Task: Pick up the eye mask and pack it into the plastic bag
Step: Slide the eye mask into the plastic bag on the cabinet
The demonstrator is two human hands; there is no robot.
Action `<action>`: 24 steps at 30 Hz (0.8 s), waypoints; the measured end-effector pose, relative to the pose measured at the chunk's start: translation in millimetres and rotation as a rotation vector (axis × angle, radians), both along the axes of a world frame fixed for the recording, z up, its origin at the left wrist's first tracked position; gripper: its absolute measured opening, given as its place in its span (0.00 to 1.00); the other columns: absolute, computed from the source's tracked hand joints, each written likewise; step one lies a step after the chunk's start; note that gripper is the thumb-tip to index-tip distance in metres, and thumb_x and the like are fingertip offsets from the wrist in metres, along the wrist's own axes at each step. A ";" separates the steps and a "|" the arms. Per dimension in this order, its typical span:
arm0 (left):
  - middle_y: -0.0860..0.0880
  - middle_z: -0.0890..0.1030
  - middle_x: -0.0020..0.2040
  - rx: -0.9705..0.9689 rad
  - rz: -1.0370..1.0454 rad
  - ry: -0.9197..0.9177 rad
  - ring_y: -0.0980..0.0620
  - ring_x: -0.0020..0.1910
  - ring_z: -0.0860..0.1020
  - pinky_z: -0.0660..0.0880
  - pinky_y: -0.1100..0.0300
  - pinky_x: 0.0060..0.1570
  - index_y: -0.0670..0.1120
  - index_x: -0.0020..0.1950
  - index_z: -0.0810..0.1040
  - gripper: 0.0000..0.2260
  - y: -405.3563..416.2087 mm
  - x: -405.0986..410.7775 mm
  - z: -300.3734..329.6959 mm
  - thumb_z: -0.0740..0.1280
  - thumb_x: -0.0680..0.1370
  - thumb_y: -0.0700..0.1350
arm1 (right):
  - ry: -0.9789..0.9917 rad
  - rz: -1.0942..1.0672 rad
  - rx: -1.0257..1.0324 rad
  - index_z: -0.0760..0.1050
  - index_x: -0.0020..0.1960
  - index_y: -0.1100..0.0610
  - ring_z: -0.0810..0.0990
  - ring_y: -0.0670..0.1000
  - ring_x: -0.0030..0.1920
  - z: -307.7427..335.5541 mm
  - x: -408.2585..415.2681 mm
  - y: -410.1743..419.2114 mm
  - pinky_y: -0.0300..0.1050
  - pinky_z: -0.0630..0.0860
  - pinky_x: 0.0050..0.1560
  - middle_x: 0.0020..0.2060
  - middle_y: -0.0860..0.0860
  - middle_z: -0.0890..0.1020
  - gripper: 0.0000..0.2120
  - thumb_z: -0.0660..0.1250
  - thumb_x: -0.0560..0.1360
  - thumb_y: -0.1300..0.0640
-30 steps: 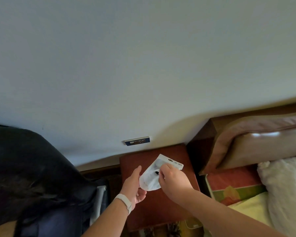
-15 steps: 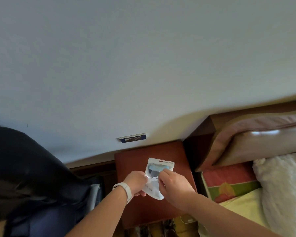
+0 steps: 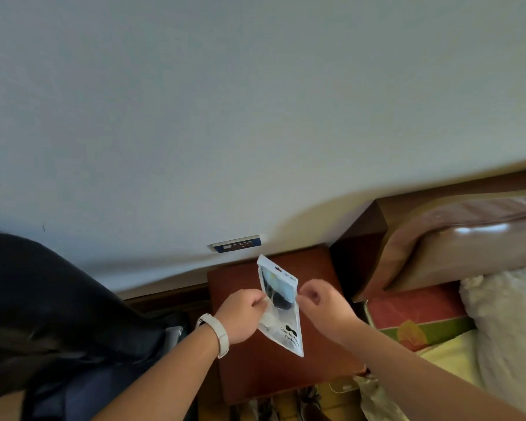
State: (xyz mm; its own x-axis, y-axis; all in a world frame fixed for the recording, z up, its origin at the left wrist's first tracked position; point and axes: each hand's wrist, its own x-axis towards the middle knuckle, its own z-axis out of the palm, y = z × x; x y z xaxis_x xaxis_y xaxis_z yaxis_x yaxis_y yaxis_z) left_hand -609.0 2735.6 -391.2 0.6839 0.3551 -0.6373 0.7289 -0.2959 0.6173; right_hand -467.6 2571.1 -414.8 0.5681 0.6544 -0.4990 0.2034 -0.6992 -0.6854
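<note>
Presently the left hand (image 3: 243,316) has its grip pinched shut on the left edge of the plastic bag (image 3: 281,308), and the right hand (image 3: 322,305) is clamped likewise on the right edge — both at mid-height, in the lower centre of the frame. The bag hangs between them, header card uppermost, printed end lowest, clear of the red-brown surface (image 3: 286,375) beneath. A dark shape behind the clear film is judged to be the eye mask (image 3: 281,297), sitting in the upper half; whether the mouth is sealed cannot be told.

Handling assessment: light, thin, limp film, likely slick; soft contents, nothing fragile. Side seams or the stiffer header are the sound places to hold.

Clearances: the surface ends at the wall above, a padded headboard (image 3: 456,250) and bedding crowd the right, a dark bag (image 3: 58,314) fills the lower left — open room lies directly over the surface.
</note>
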 end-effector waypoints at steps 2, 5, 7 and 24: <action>0.54 0.70 0.30 -0.009 -0.083 -0.044 0.56 0.30 0.68 0.67 0.57 0.35 0.50 0.32 0.69 0.17 4.1 -1.0 13.9 0.60 0.81 0.48 | 0.035 -0.107 -0.010 0.74 0.54 0.45 0.75 0.41 0.49 -10.8 16.2 9.3 0.37 0.70 0.48 0.52 0.44 0.76 0.11 0.67 0.73 0.45; 0.59 0.71 0.27 -0.029 -0.223 -0.087 0.61 0.28 0.68 0.65 0.66 0.31 0.56 0.29 0.70 0.19 10.5 -0.7 36.2 0.60 0.81 0.48 | 0.171 -0.240 -0.020 0.69 0.68 0.51 0.72 0.46 0.59 -20.0 40.2 21.7 0.42 0.68 0.56 0.60 0.46 0.72 0.27 0.70 0.73 0.43; 0.59 0.72 0.28 -0.056 -0.284 -0.101 0.61 0.28 0.68 0.66 0.66 0.32 0.55 0.31 0.73 0.17 15.5 -1.7 46.4 0.61 0.81 0.48 | 0.318 -0.251 -0.015 0.68 0.69 0.49 0.72 0.47 0.59 -20.7 53.5 28.3 0.42 0.68 0.54 0.60 0.46 0.73 0.29 0.72 0.71 0.43; 0.47 0.84 0.41 0.001 0.318 0.116 0.50 0.39 0.82 0.76 0.62 0.31 0.49 0.42 0.82 0.07 45.5 -16.7 -19.5 0.66 0.77 0.45 | 0.492 -0.112 -0.180 0.81 0.50 0.50 0.84 0.57 0.47 -40.8 63.5 21.0 0.55 0.82 0.49 0.45 0.55 0.85 0.13 0.63 0.76 0.65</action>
